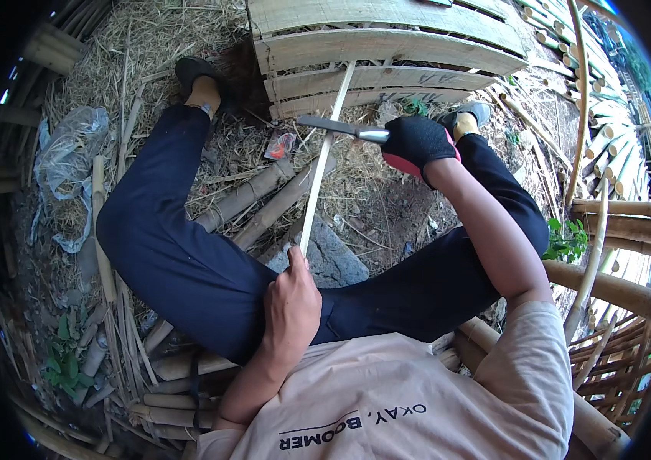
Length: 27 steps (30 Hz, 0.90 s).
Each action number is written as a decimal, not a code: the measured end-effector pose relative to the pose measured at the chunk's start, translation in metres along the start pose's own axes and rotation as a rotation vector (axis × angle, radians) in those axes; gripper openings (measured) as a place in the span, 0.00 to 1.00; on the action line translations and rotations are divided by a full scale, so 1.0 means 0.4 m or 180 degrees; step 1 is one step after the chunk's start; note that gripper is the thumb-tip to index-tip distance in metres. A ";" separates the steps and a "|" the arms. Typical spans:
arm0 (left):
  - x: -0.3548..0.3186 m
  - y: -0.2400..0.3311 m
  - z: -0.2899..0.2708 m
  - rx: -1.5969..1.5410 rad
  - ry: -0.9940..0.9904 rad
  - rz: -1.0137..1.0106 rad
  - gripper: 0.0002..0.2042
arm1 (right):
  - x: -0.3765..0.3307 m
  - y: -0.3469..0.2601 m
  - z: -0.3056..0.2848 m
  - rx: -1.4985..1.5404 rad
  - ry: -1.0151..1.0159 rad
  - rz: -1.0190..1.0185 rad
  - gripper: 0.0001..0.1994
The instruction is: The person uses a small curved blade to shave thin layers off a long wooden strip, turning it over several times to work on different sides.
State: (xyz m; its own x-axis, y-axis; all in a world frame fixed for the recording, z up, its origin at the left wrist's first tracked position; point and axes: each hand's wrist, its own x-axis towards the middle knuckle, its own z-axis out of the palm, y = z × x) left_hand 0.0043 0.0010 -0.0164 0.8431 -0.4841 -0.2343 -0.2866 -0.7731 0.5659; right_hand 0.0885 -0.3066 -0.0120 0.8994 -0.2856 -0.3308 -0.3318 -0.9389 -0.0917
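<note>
A long, thin, pale bamboo strip (316, 192) runs from my lap out toward the wooden crate ahead. My bare left hand (293, 300) is closed around the strip's near end, thumb along it. In a black glove with pink edging, my right hand (417, 144) grips a knife (344, 129). The knife's handle is mostly hidden in the glove. Its flat blade points left and lies across the strip, over the middle of its far half. Whether the blade touches the strip, I cannot tell.
A slatted wooden crate (387, 61) stands ahead between my feet. Beneath the strip are a grey stone block (333, 264) and bamboo pieces (245, 195) on straw-covered ground. A clear plastic bag (72, 153) lies at left. Many cut bamboo poles (609, 153) are stacked at right.
</note>
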 end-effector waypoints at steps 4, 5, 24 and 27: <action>0.001 0.008 0.006 -0.0055 -0.0066 0.0007 0.09 | 0.040 0.102 -0.037 -0.0299 0.0271 0.0249 0.15; 0.001 0.002 0.009 -0.0041 -0.0061 0.0048 0.09 | 0.040 0.110 -0.029 -0.0286 0.0288 0.0341 0.15; -0.001 0.003 0.002 -0.0241 0.0003 0.0050 0.06 | 0.084 0.159 0.030 -0.0028 0.0174 0.0365 0.17; -0.002 -0.004 0.001 -0.0237 -0.0046 -0.0007 0.05 | 0.056 0.162 0.008 0.0080 0.0238 0.0429 0.18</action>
State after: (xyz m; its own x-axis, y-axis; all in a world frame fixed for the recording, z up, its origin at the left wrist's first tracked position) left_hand 0.0038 0.0022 -0.0175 0.8369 -0.4887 -0.2466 -0.2498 -0.7418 0.6224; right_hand 0.0861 -0.3733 -0.0283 0.8646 -0.4232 -0.2709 -0.4572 -0.8862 -0.0749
